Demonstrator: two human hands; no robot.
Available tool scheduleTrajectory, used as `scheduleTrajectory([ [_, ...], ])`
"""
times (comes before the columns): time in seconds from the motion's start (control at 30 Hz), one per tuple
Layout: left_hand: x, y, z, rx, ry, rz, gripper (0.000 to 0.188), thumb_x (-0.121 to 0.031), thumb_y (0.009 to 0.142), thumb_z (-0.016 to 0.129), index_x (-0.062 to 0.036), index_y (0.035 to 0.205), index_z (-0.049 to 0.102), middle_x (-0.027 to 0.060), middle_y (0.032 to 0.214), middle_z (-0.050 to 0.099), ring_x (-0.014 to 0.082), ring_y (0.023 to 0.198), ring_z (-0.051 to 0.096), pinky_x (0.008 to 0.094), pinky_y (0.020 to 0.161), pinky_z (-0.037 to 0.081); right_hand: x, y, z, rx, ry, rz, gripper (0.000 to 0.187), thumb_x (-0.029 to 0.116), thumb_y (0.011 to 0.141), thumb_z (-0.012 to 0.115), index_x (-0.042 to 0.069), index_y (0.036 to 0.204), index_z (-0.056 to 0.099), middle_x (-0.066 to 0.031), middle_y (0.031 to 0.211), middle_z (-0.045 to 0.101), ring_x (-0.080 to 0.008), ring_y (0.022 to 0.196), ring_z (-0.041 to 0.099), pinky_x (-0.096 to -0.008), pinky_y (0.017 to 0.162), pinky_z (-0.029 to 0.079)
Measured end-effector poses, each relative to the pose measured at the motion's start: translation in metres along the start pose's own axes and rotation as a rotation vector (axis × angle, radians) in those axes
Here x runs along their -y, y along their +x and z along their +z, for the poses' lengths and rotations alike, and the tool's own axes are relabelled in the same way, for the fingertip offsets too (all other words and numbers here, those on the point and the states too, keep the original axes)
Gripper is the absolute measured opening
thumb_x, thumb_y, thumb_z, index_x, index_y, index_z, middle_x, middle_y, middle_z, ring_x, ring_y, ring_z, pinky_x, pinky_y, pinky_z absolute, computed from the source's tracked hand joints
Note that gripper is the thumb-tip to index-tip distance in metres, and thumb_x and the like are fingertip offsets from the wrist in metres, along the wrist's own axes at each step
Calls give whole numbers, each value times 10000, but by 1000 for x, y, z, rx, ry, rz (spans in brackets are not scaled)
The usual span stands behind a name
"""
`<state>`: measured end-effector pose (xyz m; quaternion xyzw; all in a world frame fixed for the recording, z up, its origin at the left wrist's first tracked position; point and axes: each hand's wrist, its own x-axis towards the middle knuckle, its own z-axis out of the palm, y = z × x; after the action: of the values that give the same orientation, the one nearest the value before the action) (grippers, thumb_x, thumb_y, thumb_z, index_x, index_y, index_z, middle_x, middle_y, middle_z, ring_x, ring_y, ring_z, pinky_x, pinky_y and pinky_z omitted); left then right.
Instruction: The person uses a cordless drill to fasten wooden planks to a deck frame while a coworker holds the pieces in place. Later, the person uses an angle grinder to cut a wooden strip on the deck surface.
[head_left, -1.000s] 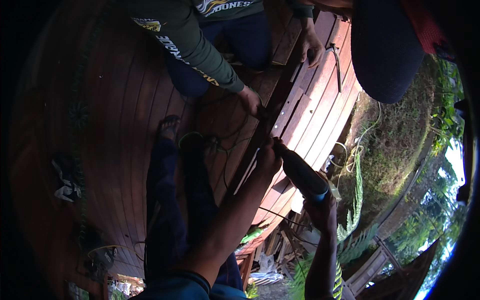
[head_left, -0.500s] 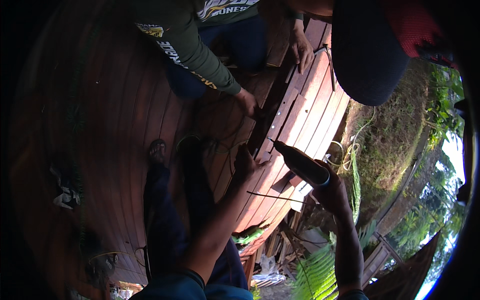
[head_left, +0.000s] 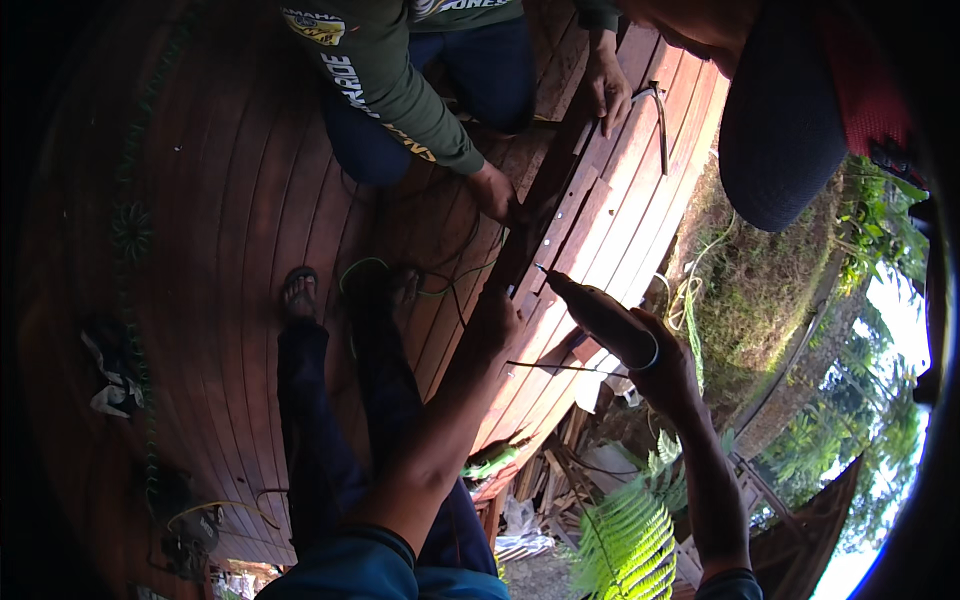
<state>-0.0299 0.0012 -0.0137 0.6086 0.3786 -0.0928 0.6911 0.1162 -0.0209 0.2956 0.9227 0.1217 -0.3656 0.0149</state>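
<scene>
In my right hand (head_left: 665, 365) is a dark power drill (head_left: 605, 325), gripped from behind. Its thin bit points up and left over the wooden boards (head_left: 590, 230), just right of a dark lengthwise gap; whether the tip touches wood I cannot tell. My left hand (head_left: 495, 318) is closed at the near end of that gap, left of the bit. A small pale tip shows by its fingers, too small to name. Several small pale dots run along the narrow board ahead of the bit. A co-worker's hand (head_left: 493, 193) reaches to the gap, and their other hand (head_left: 607, 85) rests on the board farther up.
A bent dark bar (head_left: 662, 130) lies on the far boards. A thin dark rod (head_left: 565, 368) crosses below the drill. Cords (head_left: 460, 290) trail over the deck (head_left: 230, 270). A capped head (head_left: 790, 120) leans in at upper right. Beyond the boards' edge is a grassy bank (head_left: 770, 310).
My left hand's fingers have drawn together, where the thumb stuck out before. The drill stays over the boards, its bit slightly nearer the gap. The whole view has shifted a little.
</scene>
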Motion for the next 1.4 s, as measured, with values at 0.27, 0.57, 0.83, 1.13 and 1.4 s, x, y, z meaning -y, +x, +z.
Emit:
scheduleTrajectory([
  [0.27,-6,-1,-4,-75,77,69,501,-25,871,699,37,1333,515,244,1150,649,323,951,682,407,775,577,-5,4,-2,-37,-10,-83,540,119,829,765,175,1346,620,-193,1001,753,-387,968,741,-469,797,597],
  [0.57,-11,-1,-6,-125,107,138,420,-28,909,656,48,1305,538,229,1107,674,295,904,691,392,755,579,2,4,-6,7,-75,-62,540,144,839,780,95,1356,633,-197,1046,760,-355,976,757,-417,807,600],
  [0.83,-17,-3,-12,-142,127,216,376,-31,928,630,53,1287,556,219,1080,692,276,878,697,383,750,578,-3,7,-4,-20,-113,-125,585,97,815,774,188,1367,604,-173,1012,761,-369,946,754,-469,774,598],
  [1.13,-21,-3,-13,-103,118,114,514,-29,838,703,25,1330,561,228,1151,679,317,973,688,411,848,554,-2,6,-4,-4,-115,-93,623,90,796,787,200,1379,598,-168,1042,762,-367,976,750,-462,808,598],
  [1.4,-27,-5,-16,-99,165,82,526,-156,826,799,27,1275,596,225,1139,673,366,1030,664,453,900,522,-3,10,-8,35,-129,-69,618,85,792,783,189,1377,610,-178,1053,759,-363,984,749,-452,817,597],
])
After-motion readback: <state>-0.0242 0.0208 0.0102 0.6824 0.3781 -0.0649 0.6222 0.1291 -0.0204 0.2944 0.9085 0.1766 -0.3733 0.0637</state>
